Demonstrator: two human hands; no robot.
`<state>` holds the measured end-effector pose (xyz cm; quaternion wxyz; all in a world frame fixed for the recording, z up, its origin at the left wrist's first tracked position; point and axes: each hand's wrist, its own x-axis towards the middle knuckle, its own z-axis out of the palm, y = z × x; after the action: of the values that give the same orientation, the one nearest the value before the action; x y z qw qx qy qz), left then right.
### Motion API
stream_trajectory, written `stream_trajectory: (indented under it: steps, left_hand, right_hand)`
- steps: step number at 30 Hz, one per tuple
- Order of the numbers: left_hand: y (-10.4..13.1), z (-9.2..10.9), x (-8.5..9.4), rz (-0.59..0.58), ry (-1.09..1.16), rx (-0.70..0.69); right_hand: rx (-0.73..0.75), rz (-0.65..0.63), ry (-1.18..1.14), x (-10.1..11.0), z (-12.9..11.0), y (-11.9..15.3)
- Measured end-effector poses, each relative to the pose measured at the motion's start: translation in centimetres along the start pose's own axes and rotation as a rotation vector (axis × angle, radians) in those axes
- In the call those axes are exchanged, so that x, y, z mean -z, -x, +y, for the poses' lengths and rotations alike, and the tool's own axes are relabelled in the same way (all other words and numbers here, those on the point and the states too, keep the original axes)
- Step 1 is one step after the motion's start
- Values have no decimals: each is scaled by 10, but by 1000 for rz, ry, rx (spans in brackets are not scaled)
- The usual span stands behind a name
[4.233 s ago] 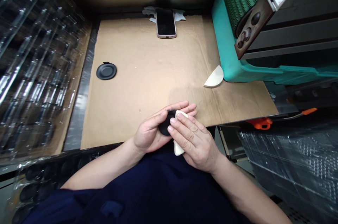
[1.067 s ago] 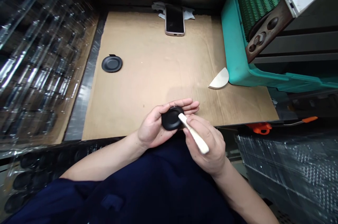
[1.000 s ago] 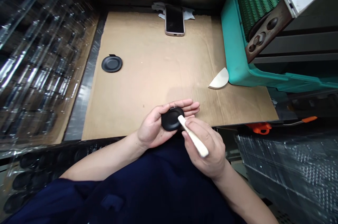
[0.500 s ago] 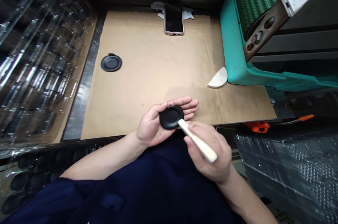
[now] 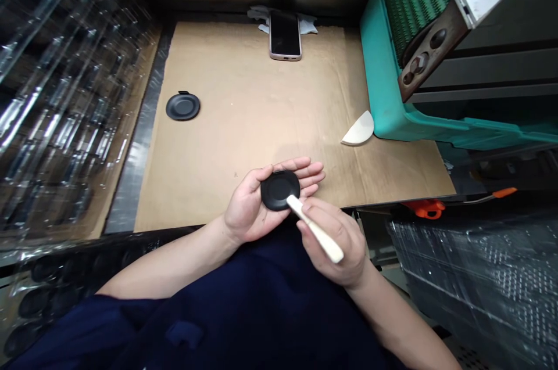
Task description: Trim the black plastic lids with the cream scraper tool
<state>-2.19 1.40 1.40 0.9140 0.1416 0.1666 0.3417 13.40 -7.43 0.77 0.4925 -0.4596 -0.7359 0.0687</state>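
On the upturned palm of my left hand (image 5: 248, 213) rests a round black part (image 5: 279, 189), its rim near my thumb and my fingers stretched out beyond it. My right hand (image 5: 337, 239) is closed round a cream-coloured handled tool (image 5: 320, 234). The tool's narrow tip is at the lower right rim of the black part; whether it touches I cannot tell. Another black round part (image 5: 183, 106) with a small tab lies on the left of the cardboard sheet (image 5: 226, 126). A cream half-disc piece (image 5: 360, 129) lies on the right.
A phone (image 5: 285, 36) lies on a pale cloth at the back. The teal crate (image 5: 383, 85) and a metal bracket (image 5: 429, 56) stand at the right. Plastic-wrapped trays (image 5: 65, 85) rise at the left. An orange-handled tool (image 5: 425, 208) sits past the front right edge.
My right hand has moved left with the cream tool, whose tip has shifted from the right rim of the black part to its lower right. My left hand still supports the part.
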Motion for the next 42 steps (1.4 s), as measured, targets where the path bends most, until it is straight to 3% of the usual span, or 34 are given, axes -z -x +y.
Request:
stream_trajectory:
  steps: [3,8,13,17,23,28,34,39,42]
  left_hand:
    - [0,1,0,13,7,7]
    - [0,3,0,4,39,7]
    - [0,4,0,24,47,12]
    - [0,4,0,7,47,19]
    - [0,3,0,17,29,17]
    - [0,2,1,3,20,17]
    - [1,0,-1,1,-19,13]
    - [2,-1,0,-34,-69,-2]
    - [2,-2,0,-47,-74,-9]
  right_hand:
    - [3,67,19,-4,4,3]
    - [67,1,-26,-10,5,10]
    - [36,80,13,-8,8,10]
    - [61,4,-34,-9,6,12]
    - [13,90,-13,-5,7,5]
    - [37,45,-38,-4,7,6]
    - [-32,86,44,3,14,5]
    - [-89,131,39,9,7,3]
    - [-78,97,23,9,1,3]
